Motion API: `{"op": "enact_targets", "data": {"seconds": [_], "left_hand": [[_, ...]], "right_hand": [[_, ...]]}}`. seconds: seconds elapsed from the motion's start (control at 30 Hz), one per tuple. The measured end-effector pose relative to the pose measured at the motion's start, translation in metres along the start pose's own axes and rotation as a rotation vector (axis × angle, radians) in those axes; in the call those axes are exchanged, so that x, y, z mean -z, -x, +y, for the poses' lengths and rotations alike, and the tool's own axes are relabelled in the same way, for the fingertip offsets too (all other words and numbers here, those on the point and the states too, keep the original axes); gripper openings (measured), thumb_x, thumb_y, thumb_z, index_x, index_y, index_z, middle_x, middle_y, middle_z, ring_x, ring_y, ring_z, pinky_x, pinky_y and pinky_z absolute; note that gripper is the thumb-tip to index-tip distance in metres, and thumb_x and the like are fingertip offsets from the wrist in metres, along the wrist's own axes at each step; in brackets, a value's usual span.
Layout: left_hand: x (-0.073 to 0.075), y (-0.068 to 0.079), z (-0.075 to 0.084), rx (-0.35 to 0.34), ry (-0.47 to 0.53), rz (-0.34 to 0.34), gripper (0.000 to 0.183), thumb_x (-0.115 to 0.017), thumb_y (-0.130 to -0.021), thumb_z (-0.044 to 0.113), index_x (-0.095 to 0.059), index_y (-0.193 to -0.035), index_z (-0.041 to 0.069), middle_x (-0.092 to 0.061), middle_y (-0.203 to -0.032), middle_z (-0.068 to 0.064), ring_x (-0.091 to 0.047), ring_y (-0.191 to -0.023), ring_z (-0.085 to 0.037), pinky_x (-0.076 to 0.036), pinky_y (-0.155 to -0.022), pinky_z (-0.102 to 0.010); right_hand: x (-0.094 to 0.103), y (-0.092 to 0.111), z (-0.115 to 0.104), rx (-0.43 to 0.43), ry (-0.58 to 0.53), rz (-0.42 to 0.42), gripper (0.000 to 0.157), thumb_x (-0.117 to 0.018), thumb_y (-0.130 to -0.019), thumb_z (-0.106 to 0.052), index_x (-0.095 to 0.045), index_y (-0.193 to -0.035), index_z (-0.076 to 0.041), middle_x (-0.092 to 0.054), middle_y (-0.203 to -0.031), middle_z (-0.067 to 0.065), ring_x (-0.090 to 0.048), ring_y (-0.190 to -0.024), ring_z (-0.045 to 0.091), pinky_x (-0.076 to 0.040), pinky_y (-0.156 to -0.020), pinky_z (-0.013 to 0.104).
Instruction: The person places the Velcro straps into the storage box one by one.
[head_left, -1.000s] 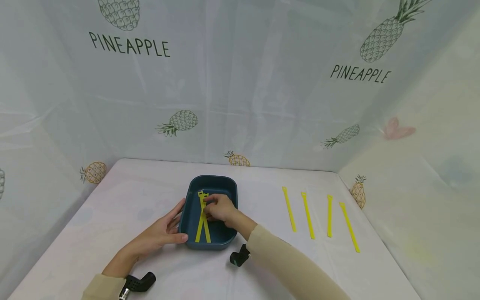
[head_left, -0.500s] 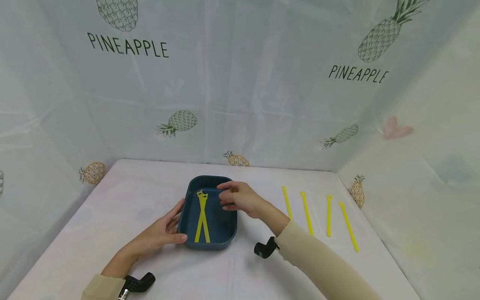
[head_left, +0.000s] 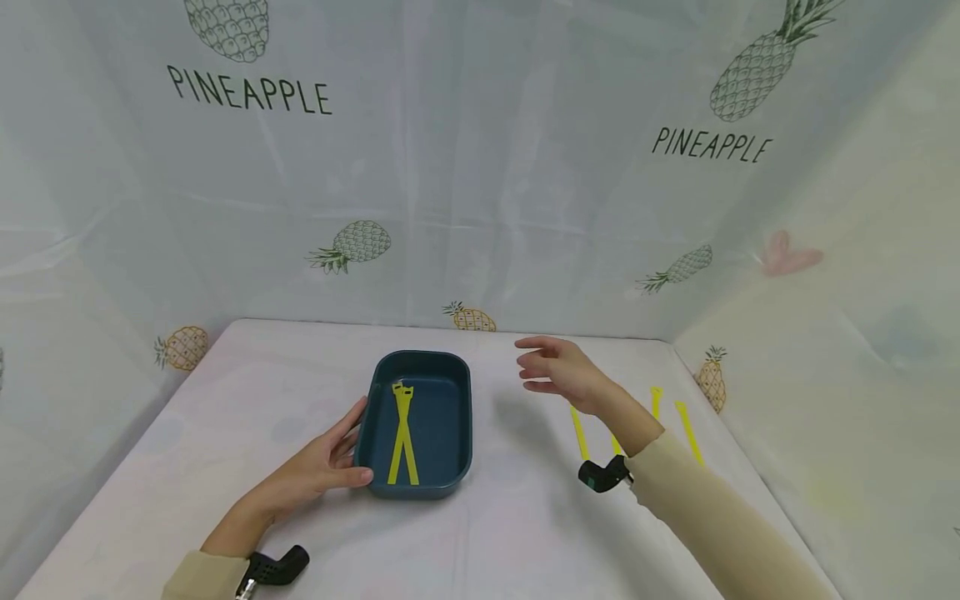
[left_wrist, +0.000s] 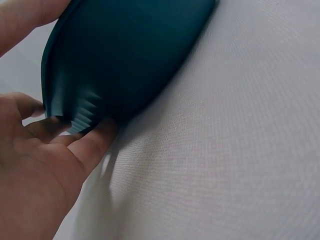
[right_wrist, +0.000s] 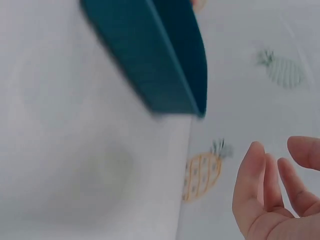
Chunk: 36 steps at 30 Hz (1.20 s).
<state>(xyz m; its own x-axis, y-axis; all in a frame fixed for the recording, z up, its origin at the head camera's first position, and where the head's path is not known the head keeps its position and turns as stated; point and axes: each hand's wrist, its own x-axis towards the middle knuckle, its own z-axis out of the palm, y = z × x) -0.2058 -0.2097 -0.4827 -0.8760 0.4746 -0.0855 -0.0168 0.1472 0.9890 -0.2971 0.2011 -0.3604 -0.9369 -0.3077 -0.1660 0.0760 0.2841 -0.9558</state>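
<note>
A dark blue rectangular box point(head_left: 450, 417) lies left of the table's middle in the head view. Two yellow strap-like cable ties point(head_left: 402, 429) with slotted heads lie crossed inside it. My left hand point(head_left: 330, 462) rests against the box's left side, its thumb at the near left corner. The left wrist view shows those fingertips point(left_wrist: 102, 132) touching the outer wall. Over the table to the right of the box, my right hand point(head_left: 562, 371) hangs in the air with loosely bent fingers and nothing in them. More yellow ties point(head_left: 580, 433) lie under and beyond the right forearm, partly hidden.
A white cloth point(head_left: 517, 517) covers the table, and pineapple-printed sheets point(head_left: 480, 167) hang behind and at both sides. Each wrist wears a black camera, the left one point(head_left: 277, 567) near the table's front and the right one point(head_left: 603, 475) above the ties.
My right hand has let go of the tie in the box, risen out and moved right toward the row of ties. The left hand has stayed against the box.
</note>
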Motion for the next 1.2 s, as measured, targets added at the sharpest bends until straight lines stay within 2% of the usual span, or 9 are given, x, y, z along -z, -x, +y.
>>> {"op": "enact_targets", "data": {"seconds": [0.23,0.5,0.63,0.73,0.93,1.1,1.2], "left_hand": [[0.001,0.001,0.0,0.001,-0.005,0.0,0.111,-0.079,-0.098,0.018,0.003,-0.172,0.029,0.001,-0.179,-0.017,-0.029,-0.156,-0.05,-0.05,-0.111,-0.028],[0.001,0.002,-0.001,0.011,-0.01,0.009,0.111,-0.079,-0.098,0.019,0.002,-0.172,0.032,0.001,-0.179,-0.015,-0.023,-0.159,-0.047,-0.049,-0.113,-0.03],[0.0,0.001,0.0,0.007,-0.002,0.004,0.111,-0.079,-0.098,0.018,0.003,-0.172,0.031,0.001,-0.179,-0.016,-0.024,-0.158,-0.049,-0.049,-0.113,-0.03],[0.0,0.001,0.001,0.004,-0.005,0.004,0.111,-0.079,-0.098,0.017,0.003,-0.172,0.03,0.001,-0.179,-0.016,-0.02,-0.16,-0.048,-0.048,-0.113,-0.027],[-0.001,0.001,0.003,0.007,-0.011,0.006,0.111,-0.079,-0.098,0.017,0.003,-0.172,0.029,0.002,-0.179,-0.015,-0.017,-0.161,-0.046,-0.046,-0.115,-0.027],[-0.001,0.001,0.003,0.01,-0.005,0.008,0.111,-0.079,-0.098,0.018,0.003,-0.172,0.029,0.001,-0.179,-0.016,-0.023,-0.159,-0.048,-0.048,-0.113,-0.029],[-0.001,0.001,0.002,0.008,-0.001,0.003,0.111,-0.079,-0.098,0.017,0.003,-0.172,0.029,0.001,-0.179,-0.016,-0.021,-0.159,-0.048,-0.049,-0.113,-0.028]], "right_hand": [[0.04,0.006,0.028,-0.015,0.078,0.068,0.05,-0.063,-0.106,-0.013,-0.051,-0.153,-0.001,-0.061,-0.129,0.016,-0.067,-0.112,0.026,-0.06,-0.101,0.041],[0.065,0.007,0.058,-0.088,0.129,0.163,0.05,-0.062,-0.106,-0.011,-0.049,-0.154,0.001,-0.054,-0.144,0.026,-0.063,-0.121,0.039,-0.061,-0.099,0.041],[0.07,0.005,0.072,-0.121,0.144,0.19,0.052,-0.063,-0.106,-0.011,-0.048,-0.154,0.002,-0.057,-0.14,0.025,-0.063,-0.118,0.039,-0.061,-0.099,0.043],[0.071,0.004,0.083,-0.138,0.162,0.205,0.053,-0.064,-0.105,-0.011,-0.049,-0.153,0.003,-0.061,-0.135,0.022,-0.065,-0.113,0.035,-0.061,-0.098,0.042],[0.069,0.001,0.098,-0.169,0.224,0.245,0.049,-0.065,-0.103,-0.008,-0.053,-0.149,0.003,-0.065,-0.127,0.02,-0.066,-0.097,0.025,-0.064,-0.085,0.033],[0.065,-0.003,0.106,-0.188,0.293,0.27,0.048,-0.071,-0.101,-0.008,-0.057,-0.145,0.001,-0.066,-0.116,0.017,-0.065,-0.085,0.02,-0.061,-0.075,0.029],[0.062,-0.003,0.108,-0.176,0.336,0.273,0.048,-0.074,-0.099,-0.009,-0.058,-0.144,0.002,-0.066,-0.11,0.015,-0.064,-0.079,0.018,-0.058,-0.072,0.028]]}}
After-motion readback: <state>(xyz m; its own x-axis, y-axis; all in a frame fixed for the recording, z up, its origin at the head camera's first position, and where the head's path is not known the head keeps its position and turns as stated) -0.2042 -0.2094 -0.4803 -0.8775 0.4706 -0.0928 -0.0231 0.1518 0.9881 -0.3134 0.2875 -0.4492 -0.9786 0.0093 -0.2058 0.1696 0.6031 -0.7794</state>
